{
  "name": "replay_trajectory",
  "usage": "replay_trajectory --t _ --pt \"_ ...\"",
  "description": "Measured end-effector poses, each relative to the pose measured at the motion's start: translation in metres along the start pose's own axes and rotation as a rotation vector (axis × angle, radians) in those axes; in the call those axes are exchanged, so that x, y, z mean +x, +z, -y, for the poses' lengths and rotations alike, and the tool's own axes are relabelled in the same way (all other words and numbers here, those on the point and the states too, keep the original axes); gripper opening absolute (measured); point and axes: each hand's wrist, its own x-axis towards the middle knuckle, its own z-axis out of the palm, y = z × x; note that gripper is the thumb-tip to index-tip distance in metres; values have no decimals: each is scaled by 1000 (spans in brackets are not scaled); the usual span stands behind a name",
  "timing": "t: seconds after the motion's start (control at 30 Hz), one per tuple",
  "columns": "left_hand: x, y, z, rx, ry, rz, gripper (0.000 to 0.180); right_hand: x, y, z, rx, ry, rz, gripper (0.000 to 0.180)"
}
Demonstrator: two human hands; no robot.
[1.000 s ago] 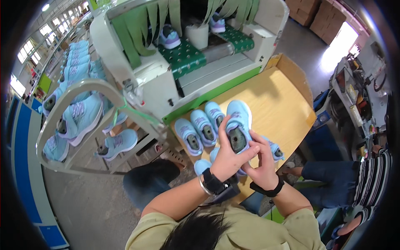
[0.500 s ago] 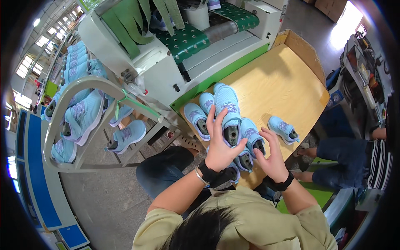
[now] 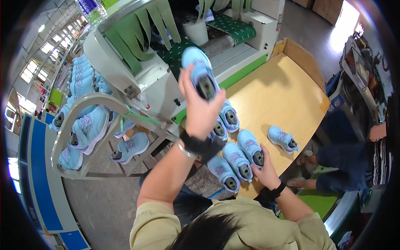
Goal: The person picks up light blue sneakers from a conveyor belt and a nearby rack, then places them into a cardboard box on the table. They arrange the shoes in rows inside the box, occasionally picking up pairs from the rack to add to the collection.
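A light blue sneaker (image 3: 196, 60) with a dark last in its opening is up in the air. My left hand (image 3: 200, 111) is closed around its heel end, close to the machine's conveyor opening. Below, on the wooden tabletop (image 3: 287, 89), my right hand (image 3: 266, 174) has its fingers about the heel of another light blue sneaker (image 3: 249, 141) with lilac laces. Two more sneakers stand side by side left of it, a middle one (image 3: 235, 156) and an outer one (image 3: 221, 168). Farther back, two sneakers (image 3: 229, 114) are partly hidden by my left hand.
A lone sneaker (image 3: 281, 138) lies at the table's right. The machine has a green dotted belt (image 3: 233, 29), hanging green strips (image 3: 125, 43) and a white cup (image 3: 196, 32). A rack with a curved rail (image 3: 87, 100) holds several sneakers at left. Another person's leg (image 3: 333, 162) shows at right.
My left hand has carried its sneaker up and away toward the machine. My right hand has come down onto a sneaker on the table. The sneakers behind are now uncovered.
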Motion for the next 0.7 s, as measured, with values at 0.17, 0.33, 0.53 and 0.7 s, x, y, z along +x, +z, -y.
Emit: replay_trajectory --t 0.17,0.33,0.53,0.7 --pt "119 16 56 150 41 -242 98 0 5 7 -3 18 -29 86" --pt "134 19 91 188 -66 -226 110 20 -22 21 131 -11 -158 77" --pt "6 -3 64 218 117 187 93 107 -82 109 266 -68 -231 71" --pt "-91 -10 89 757 -214 784 90 220 -86 175 270 -419 -341 63"
